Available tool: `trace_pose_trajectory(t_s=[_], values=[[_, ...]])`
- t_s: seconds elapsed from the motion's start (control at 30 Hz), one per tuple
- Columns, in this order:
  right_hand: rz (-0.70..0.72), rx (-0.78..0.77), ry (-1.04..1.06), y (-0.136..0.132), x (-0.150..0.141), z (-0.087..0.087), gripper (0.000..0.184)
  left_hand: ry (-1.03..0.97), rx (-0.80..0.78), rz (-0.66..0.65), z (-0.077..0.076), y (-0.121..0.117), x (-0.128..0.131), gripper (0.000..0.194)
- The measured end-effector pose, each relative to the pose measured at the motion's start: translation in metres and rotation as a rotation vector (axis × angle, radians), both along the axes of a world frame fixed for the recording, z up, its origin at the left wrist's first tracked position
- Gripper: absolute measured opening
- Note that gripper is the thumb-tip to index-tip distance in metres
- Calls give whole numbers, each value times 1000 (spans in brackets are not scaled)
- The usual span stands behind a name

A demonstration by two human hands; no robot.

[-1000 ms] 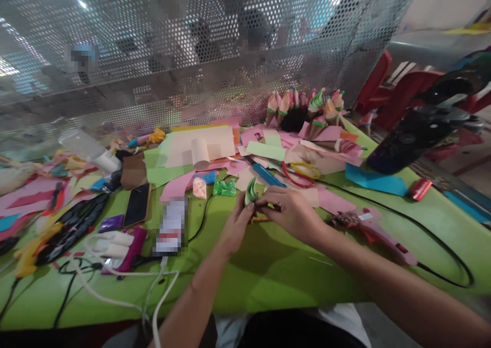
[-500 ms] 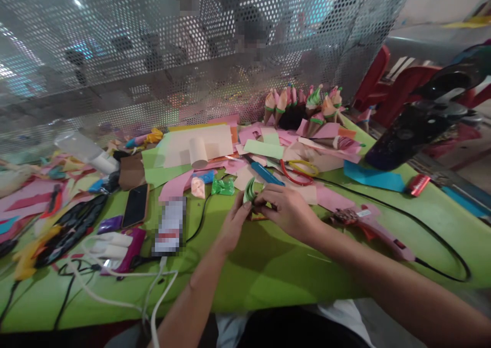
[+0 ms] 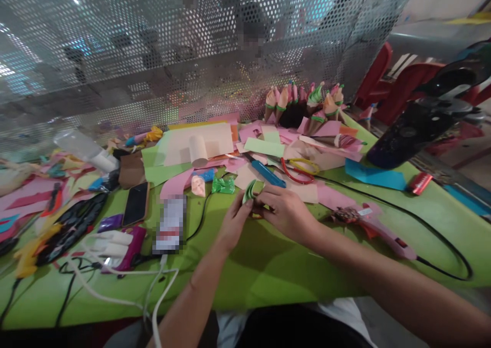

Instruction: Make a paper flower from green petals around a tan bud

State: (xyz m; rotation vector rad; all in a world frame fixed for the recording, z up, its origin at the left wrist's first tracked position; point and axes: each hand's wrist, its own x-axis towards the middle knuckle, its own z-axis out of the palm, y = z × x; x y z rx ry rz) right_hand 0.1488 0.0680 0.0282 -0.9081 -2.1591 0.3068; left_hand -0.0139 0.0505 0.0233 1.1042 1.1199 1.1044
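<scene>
A curled piece of green paper [image 3: 250, 190] stands upright between my two hands, over the near middle of the table. My left hand [image 3: 235, 221] is closed on its left side, thumb toward me. From the right, my right hand [image 3: 286, 210] pinches its lower part with bent fingers, which hide most of the base. Just beyond my fingers lie a green wrapped packet [image 3: 223, 185] and a blue box cutter [image 3: 266, 172]. A pink glue gun [image 3: 383, 230] rests to the right of my right forearm.
Paper ice cream cones [image 3: 316, 100] stand in a group at the back. Scissors [image 3: 299, 169], a red can-like cylinder [image 3: 420, 183] and a dark bottle [image 3: 399, 133] are on the right. Phones [image 3: 136, 204], a purple power strip [image 3: 132, 248] and white cables [image 3: 111, 299] occupy the left. A perforated metal screen [image 3: 172, 71] stands behind.
My hands stay around the green paper, with only a slight shift of the fingers. The surroundings look the same apart from a small camera movement.
</scene>
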Motion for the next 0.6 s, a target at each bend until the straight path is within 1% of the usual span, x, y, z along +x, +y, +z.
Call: trace_pose_trajectory(t_s=[0.1,0.23,0.37,0.5,0.6], values=[[44,-17,34,0,0,1,11,-30,-35,33,-6,2,-1,39],[79,-86,75,0,2,7,14,-63,-8,0,-13,4,-2,38],[82,-131,62,0,3,10,17,-27,-2,10,-11,4,-3,40],[74,-100,35,1,3,10,16,-9,-36,27,-7,2,-3,44],[75,-79,26,1,3,10,15,-17,-34,12,-8,2,-4,45]])
